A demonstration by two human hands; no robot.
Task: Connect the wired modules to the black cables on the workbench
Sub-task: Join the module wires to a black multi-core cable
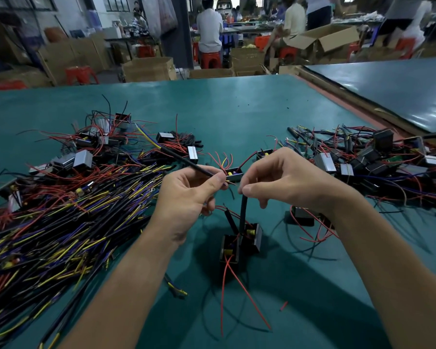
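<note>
Left hand point(186, 195) pinches black cable point(179, 157); right hand point(285, 177) pinches black tube point(243, 212); module point(235, 176) between holds yellow part point(230, 173).

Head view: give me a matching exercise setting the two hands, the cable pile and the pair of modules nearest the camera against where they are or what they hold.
Column 1:
1. left hand
2. right hand
3. cable pile
4. pair of modules

Column 2:
A. stands on the workbench, below both hands
B. pinches the top of a black tube
C. spread over the left side of the workbench
D. holds a black cable running up and left

Pairs: 1-D, 2-B, 3-C, 4-A
</note>
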